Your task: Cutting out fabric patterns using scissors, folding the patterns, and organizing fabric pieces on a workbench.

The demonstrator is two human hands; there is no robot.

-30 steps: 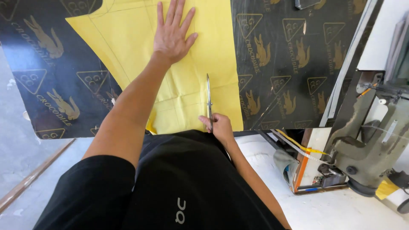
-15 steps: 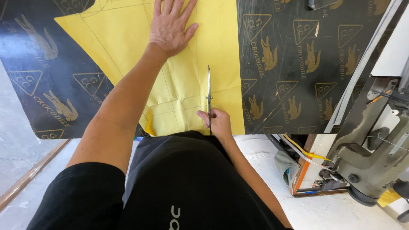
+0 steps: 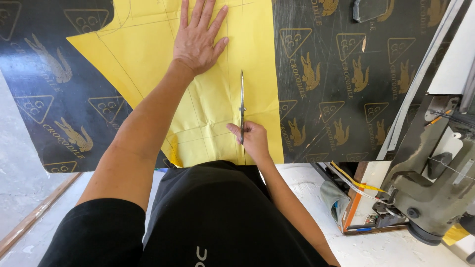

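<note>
A yellow sheet (image 3: 148, 54) with drawn pencil lines lies flat on a black patterned table cover (image 3: 346, 74). My left hand (image 3: 199, 39) presses flat on the sheet, fingers spread, near its upper middle. My right hand (image 3: 253, 139) grips the handles of long metal scissors (image 3: 242, 101) at the sheet's near edge. The blades point away from me along a line on the sheet's right part.
A grey sewing machine (image 3: 435, 193) stands at the right, with a yellow tape measure (image 3: 358, 183) draped beside it. A dark flat object (image 3: 371, 10) lies at the table's far right. Pale concrete floor (image 3: 20, 183) shows at the left.
The view has shifted slightly. The scissors sit a little farther up the sheet from the near edge. My left hand keeps pressing on the sheet.
</note>
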